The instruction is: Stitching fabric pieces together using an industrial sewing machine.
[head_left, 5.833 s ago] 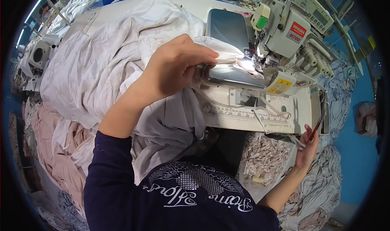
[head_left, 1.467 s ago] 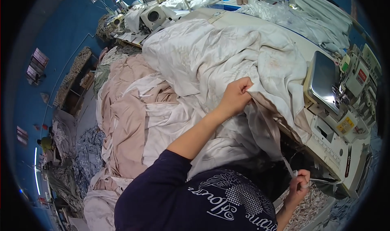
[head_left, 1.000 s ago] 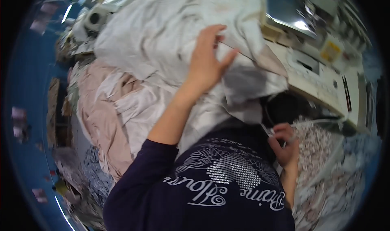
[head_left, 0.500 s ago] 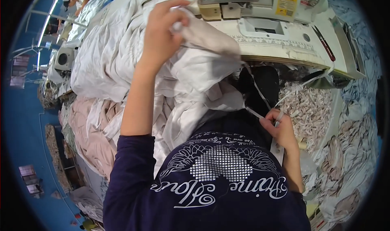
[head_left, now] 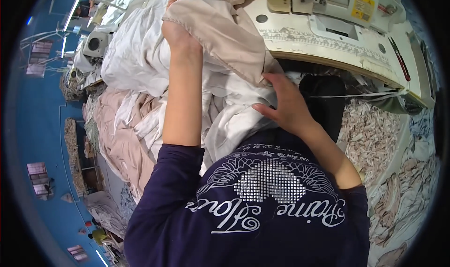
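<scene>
1. Left hand (head_left: 180, 30) clenched on the beige fabric panel (head_left: 225, 37), lifted over the sewing table (head_left: 337, 56).
2. Right hand (head_left: 286, 105), fingers spread, presses the panel's lower fold.
3. Advisable: keep the hemmed edge taut and untwisted.

From my remote seat I see a beige cloth (head_left: 225, 37) over a heap of white fabric (head_left: 136, 46), pale pink fabric (head_left: 117, 135) beside it. The tabletop (head_left: 328, 46) is cream with a yellow sticker (head_left: 362, 6). The shirt (head_left: 262, 210) is dark navy with white swirls and silver studs; the walls (head_left: 42, 121) are blue.
</scene>
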Action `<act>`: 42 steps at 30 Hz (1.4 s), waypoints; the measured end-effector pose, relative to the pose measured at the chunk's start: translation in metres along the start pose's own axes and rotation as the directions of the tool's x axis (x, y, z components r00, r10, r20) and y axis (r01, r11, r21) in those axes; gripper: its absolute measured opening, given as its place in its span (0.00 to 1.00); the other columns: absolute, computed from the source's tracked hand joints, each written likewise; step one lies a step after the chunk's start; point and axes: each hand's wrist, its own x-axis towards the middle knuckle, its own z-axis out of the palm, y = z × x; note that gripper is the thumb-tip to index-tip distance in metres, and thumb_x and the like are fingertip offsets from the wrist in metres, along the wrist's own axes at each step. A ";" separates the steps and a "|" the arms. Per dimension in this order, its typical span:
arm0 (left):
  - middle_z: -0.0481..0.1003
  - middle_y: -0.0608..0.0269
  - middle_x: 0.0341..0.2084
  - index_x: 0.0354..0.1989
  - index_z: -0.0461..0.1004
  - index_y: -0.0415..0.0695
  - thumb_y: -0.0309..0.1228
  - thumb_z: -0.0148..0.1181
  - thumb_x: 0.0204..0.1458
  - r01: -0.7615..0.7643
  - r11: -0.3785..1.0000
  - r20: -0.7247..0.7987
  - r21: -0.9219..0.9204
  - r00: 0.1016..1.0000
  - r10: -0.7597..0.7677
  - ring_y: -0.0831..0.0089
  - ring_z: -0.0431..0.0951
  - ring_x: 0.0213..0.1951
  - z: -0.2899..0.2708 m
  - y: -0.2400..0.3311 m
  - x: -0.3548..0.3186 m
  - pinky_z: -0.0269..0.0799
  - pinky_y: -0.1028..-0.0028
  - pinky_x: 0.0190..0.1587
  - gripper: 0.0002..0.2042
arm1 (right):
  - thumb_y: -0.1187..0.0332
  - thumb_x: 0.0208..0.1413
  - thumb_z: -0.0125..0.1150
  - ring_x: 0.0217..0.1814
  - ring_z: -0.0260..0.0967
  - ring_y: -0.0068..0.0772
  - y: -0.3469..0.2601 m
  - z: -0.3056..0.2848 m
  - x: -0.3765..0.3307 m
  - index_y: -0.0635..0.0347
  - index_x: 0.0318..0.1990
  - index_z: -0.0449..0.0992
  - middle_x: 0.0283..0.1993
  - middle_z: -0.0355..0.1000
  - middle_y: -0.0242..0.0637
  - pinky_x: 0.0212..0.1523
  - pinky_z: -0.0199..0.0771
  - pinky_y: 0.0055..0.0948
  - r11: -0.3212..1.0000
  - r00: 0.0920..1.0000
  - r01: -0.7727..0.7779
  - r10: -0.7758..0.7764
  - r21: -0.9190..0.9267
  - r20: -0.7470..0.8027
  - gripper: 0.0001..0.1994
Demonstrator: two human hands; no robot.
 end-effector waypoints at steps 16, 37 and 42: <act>0.67 0.64 0.23 0.28 0.65 0.47 0.33 0.45 0.52 -0.119 0.993 -0.052 -0.026 0.992 0.118 0.67 0.67 0.29 -0.049 -0.008 0.007 0.68 0.68 0.36 0.06 | 0.62 0.53 0.56 0.33 0.65 0.42 -0.066 -0.031 0.046 0.62 0.21 0.67 0.28 0.66 0.41 0.37 0.63 0.35 0.740 0.785 0.619 -0.594 0.263 -0.175 0.15; 0.73 0.67 0.27 0.28 0.72 0.54 0.37 0.40 0.52 -0.299 0.905 -0.477 -0.303 0.869 0.128 0.73 0.73 0.28 -0.058 0.048 0.105 0.67 0.74 0.28 0.11 | 0.62 0.62 0.37 0.11 0.36 0.20 -0.039 -0.092 -0.053 0.48 0.13 0.49 0.10 0.42 0.24 0.16 0.47 0.24 -0.241 0.775 -0.448 0.376 0.861 0.508 0.22; 0.71 0.62 0.45 0.46 0.70 0.53 0.46 0.45 0.51 -0.002 -0.696 0.018 -0.719 1.000 -0.022 0.69 0.70 0.47 -0.050 0.108 0.114 0.69 0.69 0.43 0.18 | 0.63 0.59 0.43 0.11 0.40 0.21 0.029 -0.153 -0.166 0.50 0.15 0.54 0.12 0.47 0.25 0.16 0.46 0.23 -0.317 0.496 -0.588 0.586 0.745 0.641 0.19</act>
